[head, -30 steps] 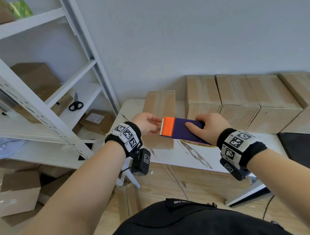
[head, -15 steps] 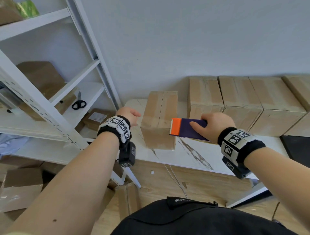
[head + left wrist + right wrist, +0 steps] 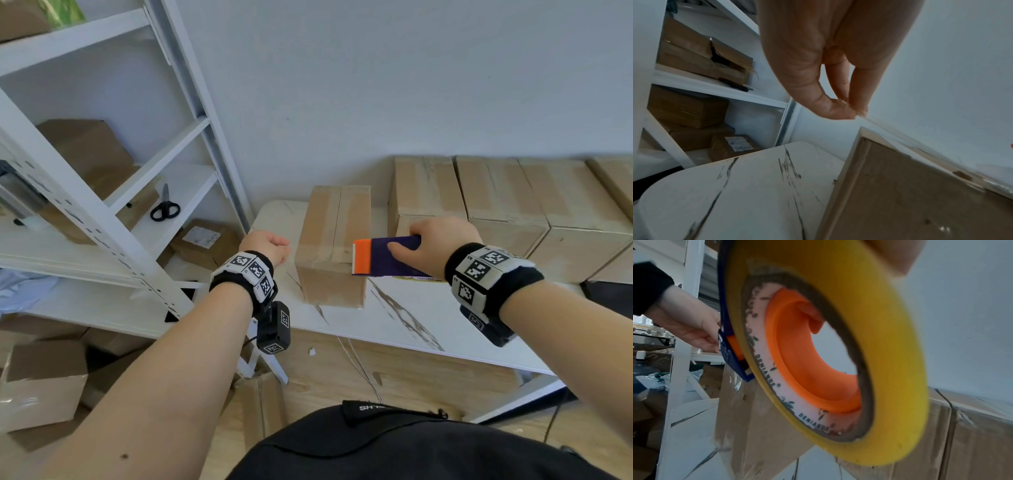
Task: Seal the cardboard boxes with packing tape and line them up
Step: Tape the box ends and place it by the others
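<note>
R hand (image 3: 435, 245) holds the tape dispenser (image 3: 383, 255) w/ fingers curled round its purple body, orange toothed edge pointing left and level w/ the top of the unsealed box (image 3: 334, 245); judged reason: cutter end is kept at the near top edge so a strip can be laid along the centre seam. Yellow tape roll (image 3: 830, 344) sits on an orange hub, close above the box. L hand (image 3: 269, 245) hovers just left of the box, not touching it; L grip is thumb and fingertips (image 3: 840, 110) pressed together, pinching a thin clear tape strip that runs toward the box top (faint, so approx.). Judged purpose: L keeps the free end taut while R feeds tape. The box stands upright at the tabletop (image 3: 404, 329) left end, flaps shut, seam running away from the person; tape over the seam cannot be confirmed. Sealed boxes (image 3: 507, 205) form a row against the wall, right of it, slightly apart. Tabletop: white w/ dark marble-type veins. Room: pale wall, white shelf rack (image 3: 102, 219) at left w/ scissors (image 3: 165, 207) and more cartons, wooden floor w/ flattened cardboard.
</note>
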